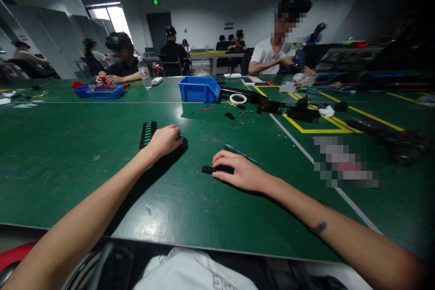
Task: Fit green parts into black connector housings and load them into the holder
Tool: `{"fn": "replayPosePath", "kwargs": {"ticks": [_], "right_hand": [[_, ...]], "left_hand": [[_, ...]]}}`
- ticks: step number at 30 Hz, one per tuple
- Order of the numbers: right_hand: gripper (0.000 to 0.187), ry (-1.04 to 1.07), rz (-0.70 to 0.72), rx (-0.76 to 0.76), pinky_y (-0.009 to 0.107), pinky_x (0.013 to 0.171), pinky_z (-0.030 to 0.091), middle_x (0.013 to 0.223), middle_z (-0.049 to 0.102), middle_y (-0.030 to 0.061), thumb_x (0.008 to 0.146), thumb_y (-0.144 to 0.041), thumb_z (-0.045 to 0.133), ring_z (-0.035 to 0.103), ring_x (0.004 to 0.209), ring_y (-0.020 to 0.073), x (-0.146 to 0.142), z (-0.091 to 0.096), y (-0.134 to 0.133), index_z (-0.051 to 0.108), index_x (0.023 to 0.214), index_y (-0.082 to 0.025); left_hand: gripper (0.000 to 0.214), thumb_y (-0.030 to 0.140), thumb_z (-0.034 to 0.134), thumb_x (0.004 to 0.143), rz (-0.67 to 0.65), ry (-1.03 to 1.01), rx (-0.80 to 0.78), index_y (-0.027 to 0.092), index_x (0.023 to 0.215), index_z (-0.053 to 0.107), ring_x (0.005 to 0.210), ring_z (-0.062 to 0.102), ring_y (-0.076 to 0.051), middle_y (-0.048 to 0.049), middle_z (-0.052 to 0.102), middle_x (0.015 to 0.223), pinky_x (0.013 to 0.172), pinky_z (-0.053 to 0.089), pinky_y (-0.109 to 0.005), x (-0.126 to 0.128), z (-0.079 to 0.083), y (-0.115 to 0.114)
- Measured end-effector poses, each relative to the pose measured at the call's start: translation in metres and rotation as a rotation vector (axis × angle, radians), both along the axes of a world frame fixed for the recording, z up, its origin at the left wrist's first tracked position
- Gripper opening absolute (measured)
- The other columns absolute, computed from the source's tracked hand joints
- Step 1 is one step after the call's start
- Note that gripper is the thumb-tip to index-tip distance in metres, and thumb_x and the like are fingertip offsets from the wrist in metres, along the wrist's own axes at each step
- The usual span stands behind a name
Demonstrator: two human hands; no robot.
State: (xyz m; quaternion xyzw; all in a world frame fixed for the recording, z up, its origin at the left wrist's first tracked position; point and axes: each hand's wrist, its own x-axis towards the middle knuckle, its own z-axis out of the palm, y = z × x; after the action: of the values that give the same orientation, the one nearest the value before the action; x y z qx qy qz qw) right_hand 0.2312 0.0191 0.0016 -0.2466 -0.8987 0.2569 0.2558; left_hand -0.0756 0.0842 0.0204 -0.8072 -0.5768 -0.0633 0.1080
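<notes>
My left hand (166, 139) rests low over the green table with its fingers curled; whatever they hold, if anything, is hidden. Right beside that wrist, on its left, lies a black strip with a row of green segments (148, 134). In my right hand (239, 170), thumb and fingertips close on the end of a small black plastic piece (207, 169) lying at table level. Just behind the right knuckles lies a slim dark-green tool (243, 153), its thin tip pointing right; its exact kind is unclear.
A blue bin (199, 89) stands ahead, beside a white tape roll (238, 99) and black parts (272, 106). Small scraps (229, 116) are scattered nearby. Another blue tray (106, 92) and a water bottle (146, 74) stand far left. Co-workers (277, 56) sit across the table.
</notes>
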Motion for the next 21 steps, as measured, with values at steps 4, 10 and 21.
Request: {"fn": "replayPosePath", "kwargs": {"ticks": [4, 10, 21], "right_hand": [[0.016, -0.009, -0.002, 0.011, 0.036, 0.099, 0.05, 0.114, 0.064, 0.0085, 0.097, -0.031, 0.067, 0.064, 0.106, 0.0199, -0.001, 0.001, -0.001, 0.071, 0.107, -0.02], [0.018, -0.011, -0.016, 0.027, 0.037, 0.1, 0.051, 0.116, 0.064, 0.0086, 0.099, -0.029, 0.063, 0.064, 0.107, 0.0206, -0.002, -0.003, -0.001, 0.072, 0.113, -0.022], [0.017, 0.027, -0.051, 0.017, 0.036, 0.095, 0.051, 0.111, 0.066, 0.0083, 0.099, -0.031, 0.062, 0.064, 0.104, 0.0217, -0.002, -0.001, -0.001, 0.067, 0.112, -0.02]], "left_hand": [[0.028, 0.039, 0.057, 0.096, -0.23, -0.141, -0.007, 0.017, 0.106, 0.07, 0.089, 0.069, -0.022, -0.0095, 0.07, 0.104, 0.074, 0.05, -0.029, 0.011, 0.006, -0.016], [0.029, 0.037, 0.055, 0.099, -0.579, -0.326, -0.115, 0.017, 0.117, 0.066, 0.089, 0.067, -0.017, -0.0088, 0.067, 0.111, 0.076, 0.05, -0.026, 0.036, 0.014, -0.048], [0.03, 0.03, 0.054, 0.098, -0.722, -0.405, -0.2, 0.019, 0.125, 0.063, 0.102, 0.068, -0.019, -0.0095, 0.066, 0.119, 0.086, 0.053, -0.028, 0.056, 0.014, -0.074]]}}
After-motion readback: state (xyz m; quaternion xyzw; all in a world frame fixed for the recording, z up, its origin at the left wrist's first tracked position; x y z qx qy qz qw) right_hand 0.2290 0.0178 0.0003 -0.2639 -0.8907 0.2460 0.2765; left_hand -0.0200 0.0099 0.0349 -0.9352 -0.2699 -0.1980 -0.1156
